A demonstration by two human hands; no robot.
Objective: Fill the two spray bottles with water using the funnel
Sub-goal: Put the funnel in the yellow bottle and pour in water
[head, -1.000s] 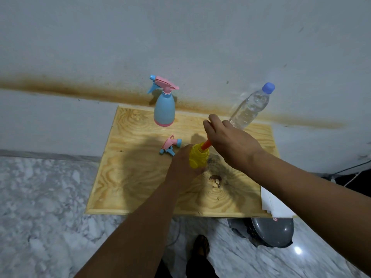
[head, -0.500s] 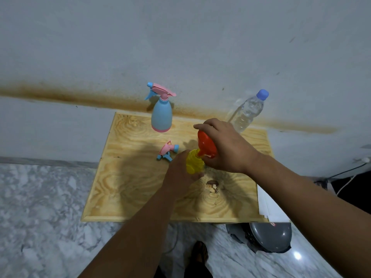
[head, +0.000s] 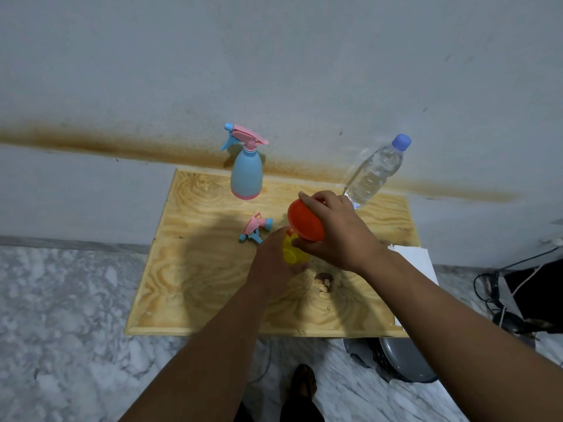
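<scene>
Yellow spray bottle (head: 291, 254), near the middle of the plywood board (head: 195, 284), gripped by the left hand (head: 274, 260) with fingers curled round its body; mostly hidden behind both hands. Orange funnel (head: 304, 220) pinched at the rim by the right hand (head: 338, 236), tilted, its spout down at the bottle's mouth; whether already seated inside the neck, impossible to tell. Removed pink-and-blue spray head (head: 255, 228) lying just beside the bottle, at about 10 o'clock from it. Blue spray bottle (head: 246, 175) standing upright at 11 o'clock, well apart, its head still on. Clear water bottle (head: 373, 173) at 1 o'clock from the hands, near the wall, blue cap closed.

Step in hand, by judgement: setting the funnel into the first bottle, an early stage, no water poured yet. Next move probably asks to bring the funnel upright and seat it firmly, then to free the right hand for the water bottle and uncap it, while keeping the yellow bottle steady. Risk: a tilted funnel tipping out or spilling.
</scene>
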